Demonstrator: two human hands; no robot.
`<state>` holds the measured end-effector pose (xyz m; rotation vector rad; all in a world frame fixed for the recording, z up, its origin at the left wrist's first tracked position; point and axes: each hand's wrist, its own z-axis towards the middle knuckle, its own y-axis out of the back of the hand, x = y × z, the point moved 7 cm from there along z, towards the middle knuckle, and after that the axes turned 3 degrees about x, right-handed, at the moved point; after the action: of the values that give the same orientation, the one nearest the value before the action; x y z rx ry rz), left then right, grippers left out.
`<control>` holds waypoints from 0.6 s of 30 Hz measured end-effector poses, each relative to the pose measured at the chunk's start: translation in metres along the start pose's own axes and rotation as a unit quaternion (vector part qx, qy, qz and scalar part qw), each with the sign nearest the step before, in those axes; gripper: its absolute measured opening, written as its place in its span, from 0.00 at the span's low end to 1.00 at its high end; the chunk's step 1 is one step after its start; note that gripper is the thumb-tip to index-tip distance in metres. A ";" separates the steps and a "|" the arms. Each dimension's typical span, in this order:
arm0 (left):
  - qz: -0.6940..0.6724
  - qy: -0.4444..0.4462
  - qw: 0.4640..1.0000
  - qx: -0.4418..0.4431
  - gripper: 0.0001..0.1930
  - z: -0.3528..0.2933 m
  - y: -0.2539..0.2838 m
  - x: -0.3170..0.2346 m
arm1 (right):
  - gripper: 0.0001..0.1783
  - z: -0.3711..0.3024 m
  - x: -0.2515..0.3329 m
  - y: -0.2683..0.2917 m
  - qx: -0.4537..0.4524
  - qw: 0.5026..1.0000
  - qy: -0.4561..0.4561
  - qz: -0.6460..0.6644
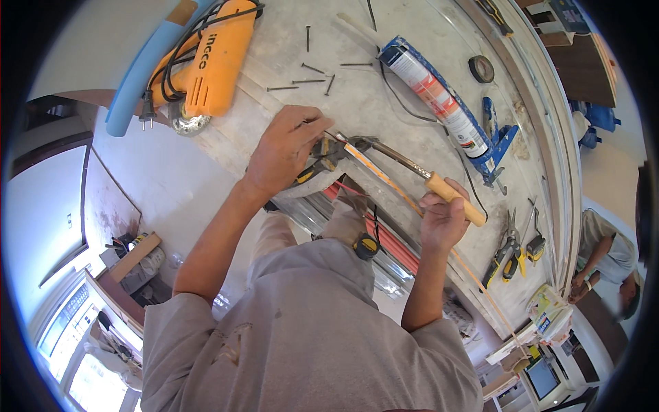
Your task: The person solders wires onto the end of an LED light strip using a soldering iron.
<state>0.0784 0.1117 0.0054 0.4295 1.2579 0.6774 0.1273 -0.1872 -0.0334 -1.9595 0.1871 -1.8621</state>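
Note:
My right hand is closed round the wooden handle of a soldering iron. Its metal shaft points left toward my left hand. The left fingers pinch something thin and dark, too small to make out, at the end of a narrow white-and-orange strip that looks like LED strip. This strip passes under the iron and by my right hand, then trails down to the lower right. Beneath my left hand, partly hidden, lies a black-and-yellow tool at the table's near edge.
An orange power tool lies at the far left beside a blue tube. Several screws, a caulking gun with its cartridge, black tape and snips rest on the table. Another person is at right.

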 end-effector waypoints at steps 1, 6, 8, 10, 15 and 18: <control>0.007 -0.005 1.000 -0.010 0.16 0.002 0.001 -0.002 | 0.25 0.000 0.000 0.001 -0.001 1.000 0.002 -0.004; 0.010 -0.004 1.000 -0.016 0.15 0.001 0.003 -0.002 | 0.25 0.000 -0.001 0.002 -0.007 1.000 0.009 0.002; 0.026 -0.007 1.000 -0.017 0.14 0.001 0.003 -0.002 | 0.25 -0.001 -0.001 0.002 -0.007 1.000 0.010 0.004; 0.027 -0.007 0.999 -0.016 0.13 0.001 0.003 -0.003 | 0.25 -0.001 -0.002 0.003 -0.007 1.000 0.007 0.012; 0.040 -0.016 0.999 -0.015 0.12 0.001 0.002 -0.004 | 0.25 -0.001 0.000 0.003 -0.001 1.000 0.009 0.011; 0.041 -0.010 0.999 -0.012 0.12 0.001 0.003 -0.003 | 0.25 -0.001 0.000 0.002 -0.001 1.000 0.008 0.010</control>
<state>0.0780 0.1119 0.0098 0.4679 1.2176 0.7552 0.1271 -0.1892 -0.0346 -1.9379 0.2142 -1.8656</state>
